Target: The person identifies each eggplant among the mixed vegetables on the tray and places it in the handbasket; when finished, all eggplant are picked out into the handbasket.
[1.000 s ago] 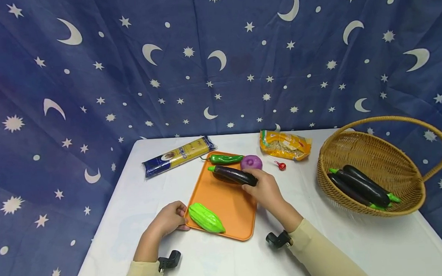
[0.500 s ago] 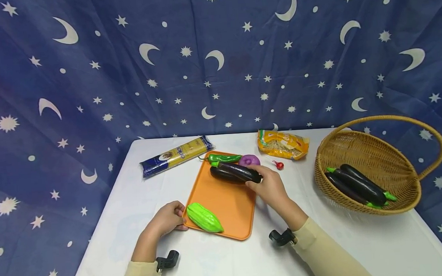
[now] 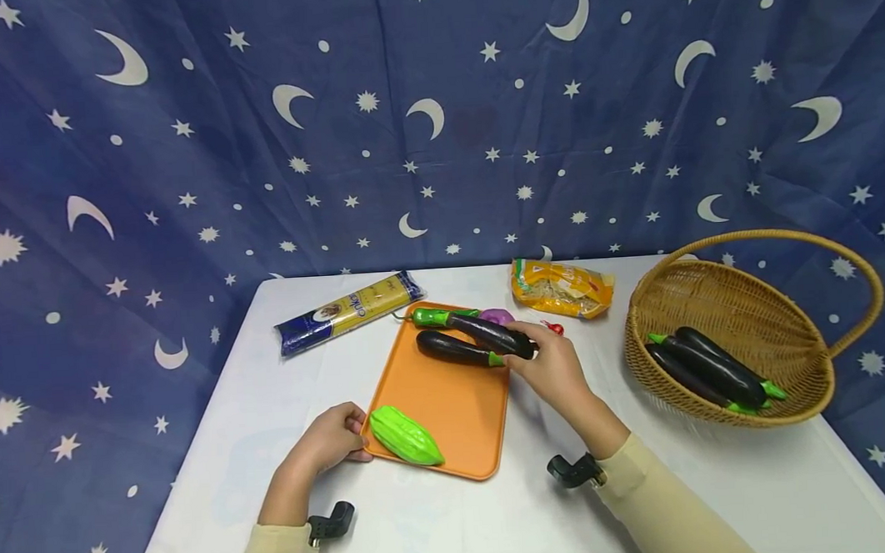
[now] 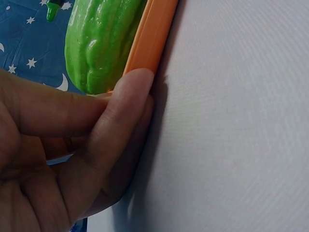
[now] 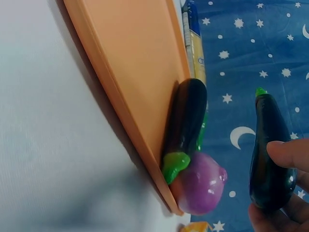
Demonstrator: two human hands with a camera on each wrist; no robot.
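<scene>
My right hand (image 3: 556, 371) grips the thick end of a dark purple eggplant (image 3: 483, 331) and holds it above the far part of the orange tray (image 3: 449, 410). In the right wrist view, this eggplant (image 5: 273, 150) hangs apart from the tray, its green stem end pointing away from my fingers. A second eggplant (image 3: 450, 348) lies on the tray, beside a purple onion (image 5: 200, 183) and a green chili pepper (image 3: 425, 317). My left hand (image 3: 332, 437) pinches the tray's near left corner, close to a bright green ribbed gourd (image 3: 406, 435).
At the right stands a wicker basket (image 3: 721, 287) with a tall handle and several eggplants (image 3: 710, 371) inside. A blue-and-yellow pasta packet (image 3: 350, 312) lies back left. Behind the tray are an orange-yellow bag (image 3: 562, 288) and a small red item (image 3: 554, 327).
My right hand has lifted the eggplant and carried it right, uncovering the second eggplant on the tray. My left hand stays at the tray corner. The head view has shifted slightly.
</scene>
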